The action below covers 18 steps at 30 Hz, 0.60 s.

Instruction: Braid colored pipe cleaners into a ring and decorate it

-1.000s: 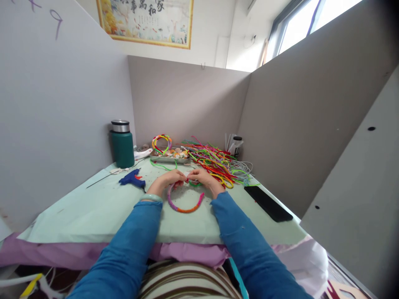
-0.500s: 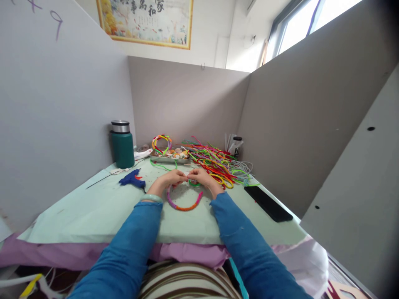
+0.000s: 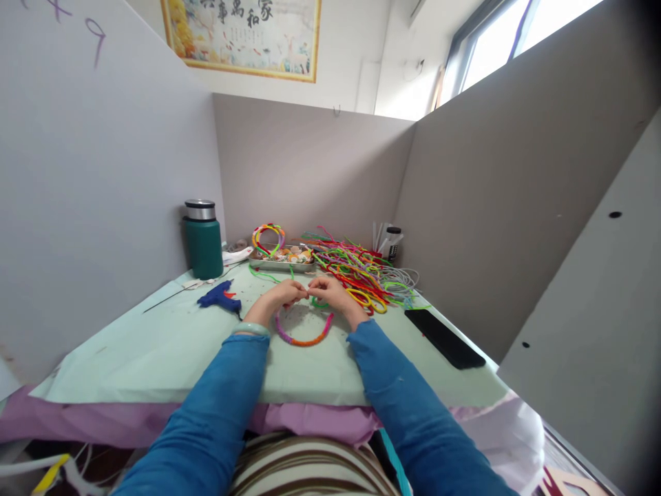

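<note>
My left hand [image 3: 279, 298] and my right hand [image 3: 333, 295] meet fingertip to fingertip over the pale green table cover [image 3: 155, 344]. Both pinch the far ends of a hoop wrapped in purple, orange and pink fuzzy wire [image 3: 303, 337], which curves toward me between my wrists. A small green piece [image 3: 319, 303] shows just under my right fingers. Both hands are closed in a pinch. A pale bangle [image 3: 250, 328] sits on my left wrist.
A blue glue gun [image 3: 219, 297] lies left of my hands, a dark green flask [image 3: 202, 238] behind it. A metal tray [image 3: 281, 260] with small pieces and a coloured hoop [image 3: 268, 238] stand at the back. A heap of coloured fuzzy wires [image 3: 361, 269] and a black phone [image 3: 444, 336] lie right.
The hoop's near curve has drawn a little farther from me and looks flatter. My hands stay together at the same spot.
</note>
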Motion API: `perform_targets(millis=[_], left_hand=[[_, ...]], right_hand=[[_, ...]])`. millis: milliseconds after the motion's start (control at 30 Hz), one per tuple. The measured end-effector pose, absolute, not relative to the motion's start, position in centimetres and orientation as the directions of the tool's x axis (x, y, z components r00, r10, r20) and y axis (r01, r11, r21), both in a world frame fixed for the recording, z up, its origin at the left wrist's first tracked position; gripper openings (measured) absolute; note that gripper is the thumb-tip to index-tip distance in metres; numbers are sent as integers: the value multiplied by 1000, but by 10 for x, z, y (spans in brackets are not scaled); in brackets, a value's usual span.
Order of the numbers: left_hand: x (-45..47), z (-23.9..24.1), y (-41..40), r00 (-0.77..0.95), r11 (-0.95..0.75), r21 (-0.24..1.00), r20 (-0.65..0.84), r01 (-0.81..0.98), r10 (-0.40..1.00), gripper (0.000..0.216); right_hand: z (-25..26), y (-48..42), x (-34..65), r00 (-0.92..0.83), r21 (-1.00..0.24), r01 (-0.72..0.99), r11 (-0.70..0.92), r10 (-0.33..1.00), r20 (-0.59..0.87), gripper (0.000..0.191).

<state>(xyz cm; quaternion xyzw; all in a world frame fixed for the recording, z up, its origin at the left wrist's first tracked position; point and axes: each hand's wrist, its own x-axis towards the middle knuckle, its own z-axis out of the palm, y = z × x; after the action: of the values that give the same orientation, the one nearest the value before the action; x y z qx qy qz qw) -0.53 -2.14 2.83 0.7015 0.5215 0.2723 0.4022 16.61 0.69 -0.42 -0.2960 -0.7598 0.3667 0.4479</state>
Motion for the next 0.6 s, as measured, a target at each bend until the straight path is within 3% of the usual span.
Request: perform_targets(millis=[400, 600], left_hand=[[-5, 26, -17, 251, -103, 861, -29, 498, 968, 14], [-7, 25, -15, 206, -103, 871, 2, 481, 979, 21]], right_hand=[[-3, 6, 165, -432, -759, 167, 629, 738, 518, 20], [-1, 1, 165, -384, -844, 168, 510, 822, 420, 26]])
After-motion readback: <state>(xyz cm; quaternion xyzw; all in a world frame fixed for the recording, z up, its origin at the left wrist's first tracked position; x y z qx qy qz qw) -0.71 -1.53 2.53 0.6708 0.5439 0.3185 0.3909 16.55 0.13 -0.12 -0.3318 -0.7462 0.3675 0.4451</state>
